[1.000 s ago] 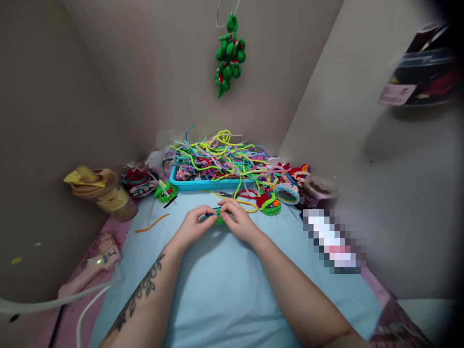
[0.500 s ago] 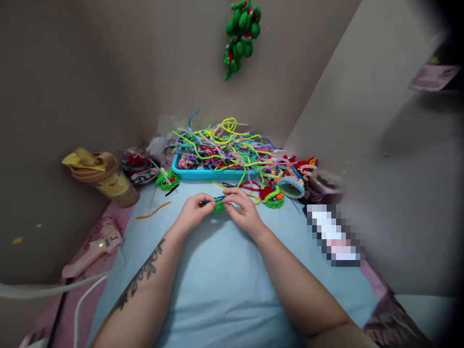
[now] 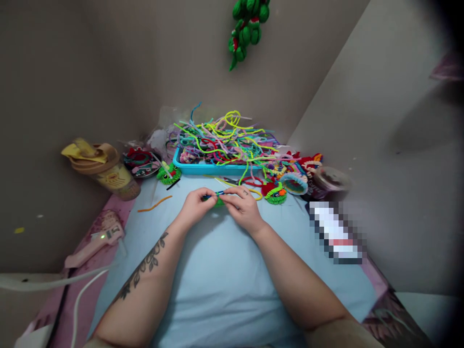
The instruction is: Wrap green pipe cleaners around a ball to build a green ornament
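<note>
My left hand (image 3: 197,203) and my right hand (image 3: 242,207) meet over the middle of the blue cloth, fingertips pinched close together. Between them is a small green fuzzy piece (image 3: 219,201), partly covered by the fingers. A dark blue pipe cleaner (image 3: 220,193) crosses the top of it, running from the left fingers to the right ones. Just beyond my right hand lie scissors (image 3: 250,181) with red and yellow handles. To their right sits a green and red fuzzy figure (image 3: 274,192); another green figure (image 3: 167,174) stands left of my hands.
A blue tray (image 3: 217,169) heaped with colourful pipe cleaners stands at the back. On the left are a lidded cup (image 3: 112,174), an orange pipe cleaner (image 3: 155,204) and a pink glue gun (image 3: 96,246) with white cables. A pixelated phone (image 3: 335,232) lies at right.
The camera view has shifted slightly. Both hands stay together at the green piece, and the blue pipe cleaner now lies flatter across it between the fingertips.
</note>
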The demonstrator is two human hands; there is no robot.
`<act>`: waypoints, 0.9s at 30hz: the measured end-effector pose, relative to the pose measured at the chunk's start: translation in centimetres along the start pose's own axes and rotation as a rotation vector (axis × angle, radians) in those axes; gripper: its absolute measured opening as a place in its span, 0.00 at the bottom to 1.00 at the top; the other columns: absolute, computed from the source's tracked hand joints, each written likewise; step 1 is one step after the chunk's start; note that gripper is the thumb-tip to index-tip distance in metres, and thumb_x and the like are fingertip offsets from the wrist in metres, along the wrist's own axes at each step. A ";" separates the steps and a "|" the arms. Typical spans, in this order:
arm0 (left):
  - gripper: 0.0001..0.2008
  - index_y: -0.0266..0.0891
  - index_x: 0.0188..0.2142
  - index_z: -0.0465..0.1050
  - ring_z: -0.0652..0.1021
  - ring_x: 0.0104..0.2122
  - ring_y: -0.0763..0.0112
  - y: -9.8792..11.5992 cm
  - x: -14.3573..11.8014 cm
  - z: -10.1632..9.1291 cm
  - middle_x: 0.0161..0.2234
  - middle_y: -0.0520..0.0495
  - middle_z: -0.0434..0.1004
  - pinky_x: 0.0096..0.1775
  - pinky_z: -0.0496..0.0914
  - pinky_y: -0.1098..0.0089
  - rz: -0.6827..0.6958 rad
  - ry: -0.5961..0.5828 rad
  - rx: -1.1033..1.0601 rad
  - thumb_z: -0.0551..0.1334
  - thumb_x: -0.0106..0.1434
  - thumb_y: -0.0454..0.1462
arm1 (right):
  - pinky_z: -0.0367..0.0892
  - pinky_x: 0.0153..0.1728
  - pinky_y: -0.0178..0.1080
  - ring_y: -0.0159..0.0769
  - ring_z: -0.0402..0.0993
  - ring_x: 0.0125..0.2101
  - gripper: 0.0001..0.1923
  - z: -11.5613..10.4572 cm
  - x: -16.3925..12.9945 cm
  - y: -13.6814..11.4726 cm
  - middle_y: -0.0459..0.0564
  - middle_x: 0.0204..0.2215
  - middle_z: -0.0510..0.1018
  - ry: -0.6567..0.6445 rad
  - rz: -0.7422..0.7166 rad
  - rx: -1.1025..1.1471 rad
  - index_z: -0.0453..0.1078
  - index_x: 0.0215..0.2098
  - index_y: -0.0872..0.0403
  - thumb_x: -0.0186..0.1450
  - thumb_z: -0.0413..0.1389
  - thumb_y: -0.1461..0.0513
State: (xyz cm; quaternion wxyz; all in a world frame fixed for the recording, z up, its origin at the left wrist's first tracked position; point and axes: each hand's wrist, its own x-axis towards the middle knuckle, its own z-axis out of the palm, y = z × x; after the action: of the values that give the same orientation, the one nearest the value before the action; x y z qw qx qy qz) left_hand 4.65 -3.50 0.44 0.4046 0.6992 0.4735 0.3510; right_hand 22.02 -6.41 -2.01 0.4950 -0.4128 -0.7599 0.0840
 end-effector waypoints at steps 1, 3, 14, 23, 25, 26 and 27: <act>0.09 0.35 0.29 0.73 0.72 0.28 0.72 0.0 0.0 0.0 0.27 0.49 0.75 0.32 0.66 0.73 0.003 0.002 0.002 0.58 0.54 0.40 | 0.65 0.44 0.46 0.39 0.68 0.42 0.13 0.0 0.0 0.0 0.49 0.39 0.74 -0.013 0.013 0.002 0.73 0.40 0.44 0.61 0.52 0.65; 0.10 0.35 0.29 0.73 0.73 0.29 0.71 -0.1 0.0 0.1 0.28 0.49 0.75 0.32 0.66 0.73 0.009 0.008 0.013 0.58 0.54 0.40 | 0.64 0.45 0.48 0.40 0.68 0.42 0.13 0.1 -0.1 0.0 0.49 0.39 0.74 -0.029 0.046 0.016 0.73 0.40 0.44 0.61 0.52 0.64; 0.10 0.36 0.30 0.73 0.74 0.31 0.69 -0.8 0.1 0.6 0.30 0.48 0.75 0.34 0.67 0.72 0.083 0.017 0.111 0.58 0.56 0.41 | 0.64 0.44 0.47 0.40 0.66 0.41 0.10 0.2 0.2 0.1 0.51 0.37 0.72 -0.022 0.114 0.033 0.75 0.35 0.48 0.60 0.52 0.64; 0.09 0.38 0.32 0.71 0.74 0.32 0.69 -1.2 0.2 0.8 0.32 0.49 0.75 0.37 0.67 0.71 0.130 0.048 0.155 0.59 0.57 0.42 | 0.62 0.47 0.48 0.42 0.64 0.43 0.10 0.7 0.1 0.5 0.53 0.38 0.69 -0.019 0.217 0.031 0.74 0.37 0.49 0.60 0.52 0.64; 0.09 0.38 0.32 0.71 0.73 0.33 0.70 -1.2 0.2 0.9 0.32 0.49 0.75 0.38 0.67 0.70 0.179 0.063 0.183 0.59 0.58 0.41 | 0.62 0.47 0.49 0.42 0.64 0.42 0.09 0.8 0.1 0.5 0.52 0.38 0.69 0.010 0.242 0.044 0.74 0.35 0.49 0.60 0.52 0.64; 0.08 0.38 0.32 0.71 0.73 0.33 0.69 -1.2 0.1 0.9 0.32 0.49 0.74 0.39 0.67 0.70 0.214 0.072 0.203 0.58 0.58 0.41 | 0.61 0.48 0.48 0.42 0.65 0.43 0.09 0.8 0.1 0.5 0.52 0.38 0.69 0.025 0.254 0.050 0.74 0.34 0.49 0.59 0.53 0.64; 0.08 0.38 0.32 0.71 0.73 0.34 0.69 -1.2 0.1 0.9 0.32 0.49 0.74 0.39 0.66 0.70 0.252 0.082 0.225 0.58 0.59 0.41 | 0.61 0.48 0.48 0.42 0.65 0.43 0.08 0.9 0.0 0.5 0.52 0.39 0.70 0.038 0.270 0.061 0.74 0.33 0.49 0.59 0.53 0.64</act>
State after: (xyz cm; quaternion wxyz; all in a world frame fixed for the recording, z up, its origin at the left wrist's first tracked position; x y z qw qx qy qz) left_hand 5.04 -3.36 -1.03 0.2569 0.7790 0.4344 0.3720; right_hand 21.54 -5.79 -2.70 0.5058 -0.4975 -0.6851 0.1652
